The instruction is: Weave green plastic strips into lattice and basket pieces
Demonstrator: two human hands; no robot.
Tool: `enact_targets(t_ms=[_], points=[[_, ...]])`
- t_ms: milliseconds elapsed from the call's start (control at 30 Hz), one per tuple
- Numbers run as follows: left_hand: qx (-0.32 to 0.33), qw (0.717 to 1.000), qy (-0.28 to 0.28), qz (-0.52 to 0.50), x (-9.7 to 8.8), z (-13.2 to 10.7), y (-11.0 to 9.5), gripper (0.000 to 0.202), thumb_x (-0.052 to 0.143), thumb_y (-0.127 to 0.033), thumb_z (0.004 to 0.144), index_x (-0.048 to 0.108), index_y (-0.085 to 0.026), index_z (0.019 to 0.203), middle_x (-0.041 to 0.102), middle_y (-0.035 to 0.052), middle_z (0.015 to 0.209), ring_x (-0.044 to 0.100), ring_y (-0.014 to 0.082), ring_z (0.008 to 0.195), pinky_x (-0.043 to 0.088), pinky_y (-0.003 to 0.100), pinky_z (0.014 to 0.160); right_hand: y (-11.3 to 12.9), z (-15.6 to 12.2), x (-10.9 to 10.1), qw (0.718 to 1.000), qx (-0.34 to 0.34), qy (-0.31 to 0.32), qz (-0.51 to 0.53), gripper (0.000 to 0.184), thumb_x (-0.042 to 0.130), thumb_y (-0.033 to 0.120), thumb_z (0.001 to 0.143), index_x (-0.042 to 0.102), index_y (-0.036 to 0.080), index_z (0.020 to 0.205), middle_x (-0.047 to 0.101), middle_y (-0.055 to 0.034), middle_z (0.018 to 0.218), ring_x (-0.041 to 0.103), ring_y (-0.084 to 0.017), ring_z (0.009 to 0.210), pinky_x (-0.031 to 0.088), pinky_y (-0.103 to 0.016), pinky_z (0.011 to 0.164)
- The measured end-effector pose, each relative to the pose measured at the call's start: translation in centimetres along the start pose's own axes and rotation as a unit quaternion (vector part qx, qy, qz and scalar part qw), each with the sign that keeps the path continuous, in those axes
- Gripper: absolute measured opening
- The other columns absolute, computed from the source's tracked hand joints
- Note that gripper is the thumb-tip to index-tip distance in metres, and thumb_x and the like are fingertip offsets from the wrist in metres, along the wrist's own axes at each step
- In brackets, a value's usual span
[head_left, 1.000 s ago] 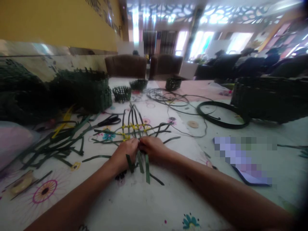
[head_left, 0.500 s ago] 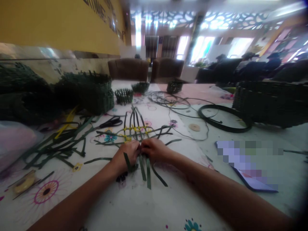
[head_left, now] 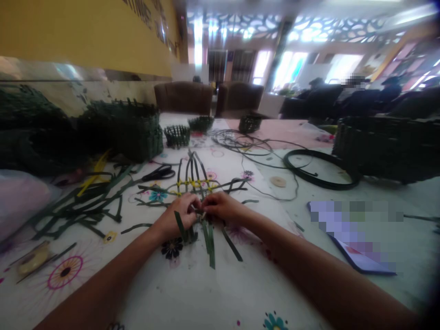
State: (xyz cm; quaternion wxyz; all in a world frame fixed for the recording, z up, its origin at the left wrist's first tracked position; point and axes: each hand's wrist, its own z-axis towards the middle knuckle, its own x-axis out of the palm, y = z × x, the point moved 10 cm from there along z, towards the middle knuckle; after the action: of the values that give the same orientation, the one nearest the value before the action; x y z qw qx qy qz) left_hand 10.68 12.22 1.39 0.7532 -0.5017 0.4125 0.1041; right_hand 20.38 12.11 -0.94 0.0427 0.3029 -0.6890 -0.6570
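Green strips (head_left: 207, 238), pinched between left hand (head_left: 179, 216) and right hand (head_left: 222, 206), fingertips close, forearms angled inward

The head camera faces forward and down onto the left hand (head_left: 178, 217) and right hand (head_left: 223, 206).

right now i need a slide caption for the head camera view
Left hand and right hand pinch flat dark green strips, tied with yellow, on a white floral tablecloth
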Motion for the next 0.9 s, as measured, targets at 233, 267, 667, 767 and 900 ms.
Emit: enact_targets(t_ms=[233, 267, 667, 767, 900], points=[[-0.043, 0.995, -0.066, -0.061, -0.7, -0.2, 0.6, 0.016, 0.046, -0.010, 0.072, 0.057, -0.017, 0.082, 0.058, -0.0006, 0.077, 0.056, 0.0127, 0.069, 0.045, 0.024, 0.062, 0.5, 0.3, 1.5, 0.997, -0.020, 0.048, -0.052, 0.005, 0.061, 0.014, 0.077, 0.066, 0.015, 0.077, 0.058, 0.0040, 0.061, 0.052, -0.008, 0.056, 0.040, -0.020, 0.056], [-0.043, 0.995, -0.067, -0.060, -0.7, -0.2, 0.4, 0.016, 0.046, -0.010, 0.072, 0.057, -0.017, 0.081, 0.059, -0.0006, 0.077, 0.056, 0.0128, 0.069, 0.045, 0.024, 0.062, 0.5, 0.4, 1.7, 0.996, -0.026, 0.052, -0.062, 0.004, 0.061, 0.013, 0.076, 0.064, 0.015, 0.074, 0.057, 0.0042, 0.061, 0.051, -0.008, 0.056, 0.039, -0.020, 0.056], [0.073, 0.995, 0.019, 0.065, -0.2, -0.7, -3.8, 0.003, 0.064, -0.014, 0.074, 0.066, -0.016, 0.074, 0.059, 0.0009, 0.075, 0.054, 0.0127, 0.069, 0.041, 0.023, 0.063, 0.9, 0.5, 1.0, 0.993, -0.041, 0.023, -0.109, 0.010, 0.056, 0.005, 0.072, 0.057, 0.013, 0.066, 0.052, 0.0048, 0.061, 0.045, -0.007, 0.058, 0.034, -0.019, 0.053], [0.096, 0.990, 0.013, 0.102, 0.2, -1.0, -4.4, 0.005, 0.062, -0.014, 0.079, 0.064, -0.015, 0.074, 0.060, 0.0024, 0.079, 0.056, 0.0142, 0.073, 0.042, 0.025, 0.066, 0.8, 0.3, 0.9, 0.995, -0.026, 0.021, -0.092, 0.012, 0.054, 0.004, 0.072, 0.055, 0.014, 0.064, 0.051, 0.0053, 0.058, 0.046, -0.007, 0.055, 0.033, -0.019, 0.052], [0.091, 0.985, 0.000, 0.148, 0.7, -1.4, -4.7, 0.011, 0.060, -0.016, 0.083, 0.061, -0.015, 0.072, 0.060, 0.0039, 0.081, 0.057, 0.0161, 0.074, 0.043, 0.027, 0.067, 0.7, 0.3, 0.9, 0.997, -0.016, 0.014, -0.077, 0.013, 0.053, 0.004, 0.071, 0.055, 0.014, 0.065, 0.053, 0.0047, 0.060, 0.047, -0.007, 0.055, 0.034, -0.019, 0.052]])
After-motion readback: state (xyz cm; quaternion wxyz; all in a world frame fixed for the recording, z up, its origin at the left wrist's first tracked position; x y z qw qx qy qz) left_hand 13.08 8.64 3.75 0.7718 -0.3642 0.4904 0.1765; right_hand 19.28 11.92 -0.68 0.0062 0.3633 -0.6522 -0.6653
